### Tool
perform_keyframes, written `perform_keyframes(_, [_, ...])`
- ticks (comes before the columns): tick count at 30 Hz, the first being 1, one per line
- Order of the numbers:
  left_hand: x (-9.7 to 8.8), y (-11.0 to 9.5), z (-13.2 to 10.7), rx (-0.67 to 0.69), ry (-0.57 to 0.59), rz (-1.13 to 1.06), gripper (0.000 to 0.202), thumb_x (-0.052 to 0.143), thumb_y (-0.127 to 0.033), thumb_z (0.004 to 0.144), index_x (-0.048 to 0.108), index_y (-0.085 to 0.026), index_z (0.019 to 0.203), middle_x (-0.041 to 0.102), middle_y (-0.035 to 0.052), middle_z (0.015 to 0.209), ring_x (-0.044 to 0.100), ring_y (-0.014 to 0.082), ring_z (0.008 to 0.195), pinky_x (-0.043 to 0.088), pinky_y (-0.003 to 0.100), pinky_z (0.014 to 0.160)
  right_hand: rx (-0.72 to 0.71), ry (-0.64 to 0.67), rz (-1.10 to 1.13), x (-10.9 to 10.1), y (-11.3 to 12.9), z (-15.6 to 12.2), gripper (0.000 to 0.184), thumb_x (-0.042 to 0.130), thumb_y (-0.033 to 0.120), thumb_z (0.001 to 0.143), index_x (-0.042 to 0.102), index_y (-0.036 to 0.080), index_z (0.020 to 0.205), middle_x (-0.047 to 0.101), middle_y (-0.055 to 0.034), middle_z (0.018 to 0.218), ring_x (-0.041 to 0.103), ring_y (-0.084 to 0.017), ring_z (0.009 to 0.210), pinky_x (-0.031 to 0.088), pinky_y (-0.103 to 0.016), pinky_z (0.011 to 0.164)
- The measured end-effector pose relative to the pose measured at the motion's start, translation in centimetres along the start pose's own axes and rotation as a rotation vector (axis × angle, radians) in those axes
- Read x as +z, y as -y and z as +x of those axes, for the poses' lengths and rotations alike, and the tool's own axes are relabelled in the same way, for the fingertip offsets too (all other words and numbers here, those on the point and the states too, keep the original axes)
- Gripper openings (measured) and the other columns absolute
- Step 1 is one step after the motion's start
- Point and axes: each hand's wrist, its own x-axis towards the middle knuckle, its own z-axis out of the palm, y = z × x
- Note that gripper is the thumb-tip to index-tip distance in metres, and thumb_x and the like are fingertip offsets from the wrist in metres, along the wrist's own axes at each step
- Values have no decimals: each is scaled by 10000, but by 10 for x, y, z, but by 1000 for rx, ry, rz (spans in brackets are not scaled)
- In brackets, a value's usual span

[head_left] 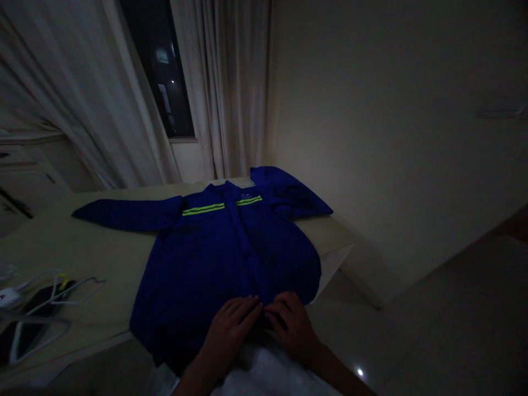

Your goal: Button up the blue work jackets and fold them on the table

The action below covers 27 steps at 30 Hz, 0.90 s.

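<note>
Here the blue jacket (198, 258) is being borne face-up by the table (103, 247), while its overhanging hem (165, 346) is being steadied, seemingly against slipping, by the loosely bent left hand (231, 324) and half-curled right hand (292, 327), any actual pinch being hidden by gloom.

From where I stand, this looks like a dim room in a home. Long pale curtains (231, 82) hang beside a dark window (171, 104) at the upper left of the frame, a pale cabinet (27, 170) stands at the left edge, white cables (53, 300) lie lower left, and glossy floor (404, 341) shows lower right.
</note>
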Motion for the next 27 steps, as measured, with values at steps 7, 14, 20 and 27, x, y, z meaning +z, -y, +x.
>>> perform_keyframes(7, [0,-3,-3,-9,15,26,547,388,-25,958,611,-211,1422,713,79,1376,705,213,1181,595,396,982,-14,23,8,-4,2,1,87,598,205,1011,673,207,1055,649,-75,975,618,-218,910,520,-377,811])
perform_keyframes(14, [-2,-1,-1,-14,14,2,553,404,-19,929,630,-197,1402,738,76,1338,717,193,1164,607,372,970,-70,55,-12,-7,0,3,117,709,293,964,707,227,1061,674,-74,993,630,-224,922,516,-388,815])
perform_keyframes(20, [-8,-1,3,-20,-32,-35,515,403,-33,959,624,-177,1401,751,78,1309,721,192,1143,609,361,946,-105,-6,-53,-6,-1,5,113,640,211,1004,725,230,1074,713,-62,960,634,-206,877,485,-381,798])
perform_keyframes(27, [-17,-5,6,3,-113,-61,346,389,-172,1080,678,-155,1269,780,98,1205,735,196,1027,588,347,867,-166,81,-15,-7,2,12,147,644,279,1037,718,226,1153,750,-33,926,638,-185,834,434,-373,788])
